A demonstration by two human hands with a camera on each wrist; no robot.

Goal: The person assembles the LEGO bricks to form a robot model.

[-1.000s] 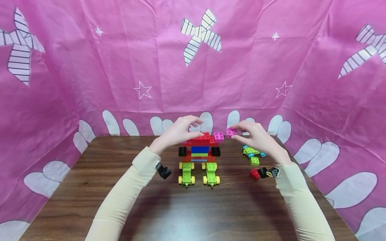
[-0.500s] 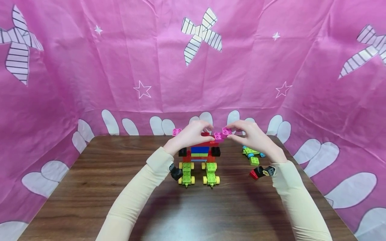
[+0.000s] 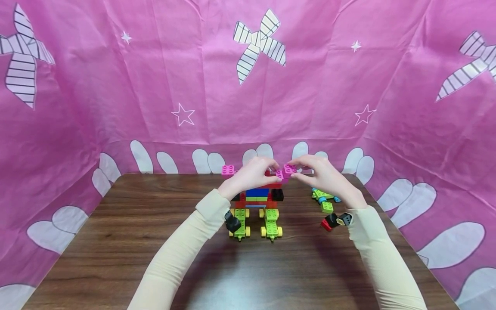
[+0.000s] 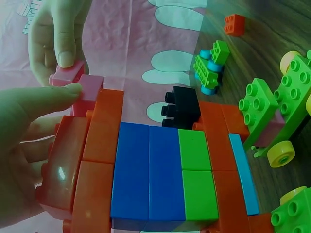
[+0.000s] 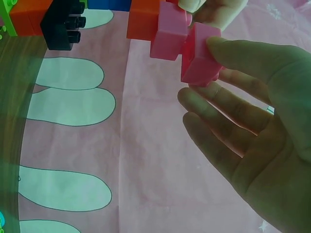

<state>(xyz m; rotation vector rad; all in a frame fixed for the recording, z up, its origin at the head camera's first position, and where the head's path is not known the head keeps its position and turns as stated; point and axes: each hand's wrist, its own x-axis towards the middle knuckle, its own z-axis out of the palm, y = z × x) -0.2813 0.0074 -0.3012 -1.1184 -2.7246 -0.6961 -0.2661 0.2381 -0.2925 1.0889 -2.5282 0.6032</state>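
Note:
A toy-brick figure with red, blue (image 4: 148, 174) and green bricks stands upright on two lime wheeled bases (image 3: 271, 221) with yellow wheels. My right hand (image 3: 321, 170) pinches a pink brick (image 5: 199, 56) between thumb and fingers at the figure's upper right. That brick overlaps the edge of another pink brick (image 5: 168, 34) fixed on the red top. My left hand (image 3: 252, 172) reaches across the top and pinches this fixed brick, its thumb on the near side and fingers behind the red bricks. A further pink brick (image 3: 227, 170) sits at the figure's upper left.
Right of the figure on the wooden table (image 3: 116, 241) lie a lime wheeled base (image 4: 205, 71) with blue wheels, a lime brick (image 3: 327, 207) and a red brick (image 4: 234, 24). Black bricks (image 3: 277, 195) stick out from the figure's sides. A pink curtain (image 3: 217, 116) hangs behind.
My left hand has moved right along the figure's top to the fixed pink brick, uncovering the upper-left one. My right hand has brought its pink brick left, up against the fixed brick.

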